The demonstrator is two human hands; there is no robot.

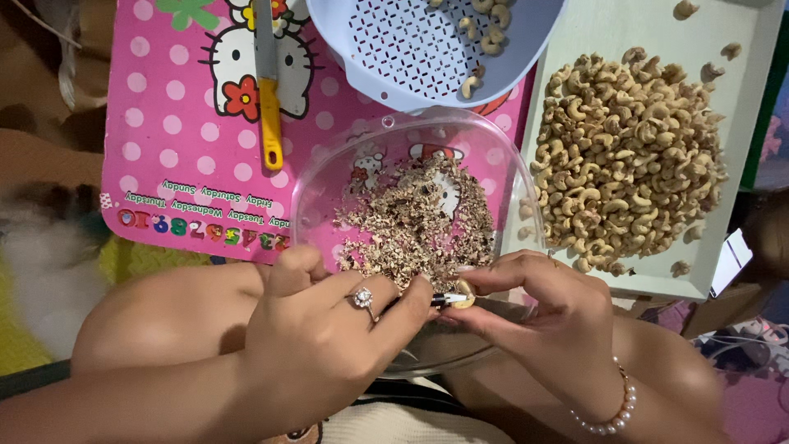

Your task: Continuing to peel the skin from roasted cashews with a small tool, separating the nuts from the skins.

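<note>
My left hand (329, 329), with a ring on one finger, grips a small dark-handled blade (448, 299) whose tip rests against a single cashew nut (465, 293). My right hand (551, 316), with a pearl bracelet at the wrist, pinches that nut between fingertips. Both hands hover over the near rim of a clear plastic bowl (320, 193), which holds a heap of brown cashew skins (419, 222). To the right, a pale tray (744, 107) carries a big pile of cashews (629, 160).
A light blue perforated basket (362, 70) with a few cashews sits behind the bowl. A yellow-handled knife (269, 90) lies on the pink polka-dot cartoon mat (164, 131). My knees are under the hands.
</note>
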